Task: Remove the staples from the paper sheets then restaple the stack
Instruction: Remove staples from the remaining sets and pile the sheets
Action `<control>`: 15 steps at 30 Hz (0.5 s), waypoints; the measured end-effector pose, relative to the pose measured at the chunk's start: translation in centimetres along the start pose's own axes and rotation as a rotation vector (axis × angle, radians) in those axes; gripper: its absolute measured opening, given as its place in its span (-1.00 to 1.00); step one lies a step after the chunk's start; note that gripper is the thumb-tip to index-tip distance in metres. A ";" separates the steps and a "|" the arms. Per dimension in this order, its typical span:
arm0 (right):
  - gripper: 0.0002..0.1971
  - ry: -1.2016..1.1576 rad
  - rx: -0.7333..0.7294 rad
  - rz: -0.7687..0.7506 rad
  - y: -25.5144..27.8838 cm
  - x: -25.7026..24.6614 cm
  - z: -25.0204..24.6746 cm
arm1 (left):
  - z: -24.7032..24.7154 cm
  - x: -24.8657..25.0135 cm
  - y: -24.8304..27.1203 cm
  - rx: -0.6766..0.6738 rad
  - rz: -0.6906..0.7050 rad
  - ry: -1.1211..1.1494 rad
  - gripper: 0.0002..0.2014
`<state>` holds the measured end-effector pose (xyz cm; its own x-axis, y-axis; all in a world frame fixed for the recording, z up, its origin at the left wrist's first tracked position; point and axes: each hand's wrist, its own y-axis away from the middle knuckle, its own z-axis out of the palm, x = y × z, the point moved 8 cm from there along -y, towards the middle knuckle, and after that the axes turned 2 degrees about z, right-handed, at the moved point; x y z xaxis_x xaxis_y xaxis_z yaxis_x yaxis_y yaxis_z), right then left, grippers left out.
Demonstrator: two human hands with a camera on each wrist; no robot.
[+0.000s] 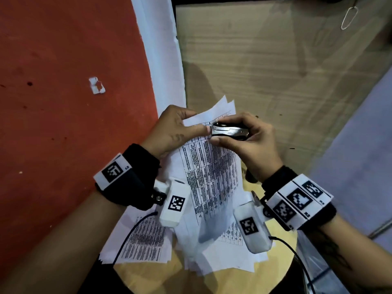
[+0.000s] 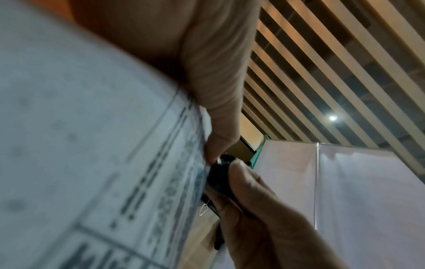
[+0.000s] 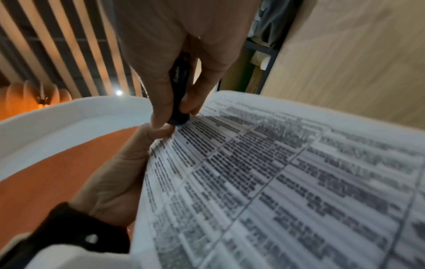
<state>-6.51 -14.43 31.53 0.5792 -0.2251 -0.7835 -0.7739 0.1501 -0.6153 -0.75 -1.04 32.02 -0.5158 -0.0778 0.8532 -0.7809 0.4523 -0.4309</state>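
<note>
My left hand point(image 1: 191, 123) pinches the top left corner of a printed paper stack point(image 1: 210, 172), thumb on top, and holds it up off the table. My right hand point(image 1: 217, 130) grips a small black and silver stapler point(image 1: 231, 131), thumb below and fingers above. Its nose sits on that same corner, right next to my left thumb. In the right wrist view the black stapler body point(image 3: 179, 94) runs down between my fingers onto the printed sheet point(image 3: 276, 182). In the left wrist view the stapler point(image 2: 220, 174) meets the paper edge point(image 2: 92, 145). No staple is visible.
More printed sheets point(image 1: 144, 240) lie spread on a round wooden table point(image 1: 165, 276) under my wrists. Red floor point(image 1: 63, 102) with a paper scrap point(image 1: 97, 85) lies to the left. A tan board point(image 1: 275, 71) with a wire clip point(image 1: 349, 18) is ahead.
</note>
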 end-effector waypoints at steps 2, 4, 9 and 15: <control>-0.69 -0.167 0.048 0.122 0.0 0.8 -0.3 | -0.5 -0.4 -0.1 0.047 0.048 -0.099 -0.94; -0.75 -0.255 0.140 0.203 -0.1 1.7 -1.7 | -1.3 -1.3 0.0 0.098 0.054 -0.120 -0.96; -0.79 -0.013 0.116 0.383 1.2 6.2 -3.5 | -3.3 -2.4 -0.2 0.180 0.039 -0.277 -0.73; -0.64 -0.014 -0.074 0.483 1.8 8.3 -2.8 | -3.3 -1.4 -1.1 -0.036 0.018 -0.235 -0.64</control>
<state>-3.78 -18.71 24.13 0.1527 -0.1339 -0.9792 -0.9709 0.1648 -0.1740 1.98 1.51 32.31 -0.6004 -0.2722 0.7520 -0.7600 0.4868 -0.4306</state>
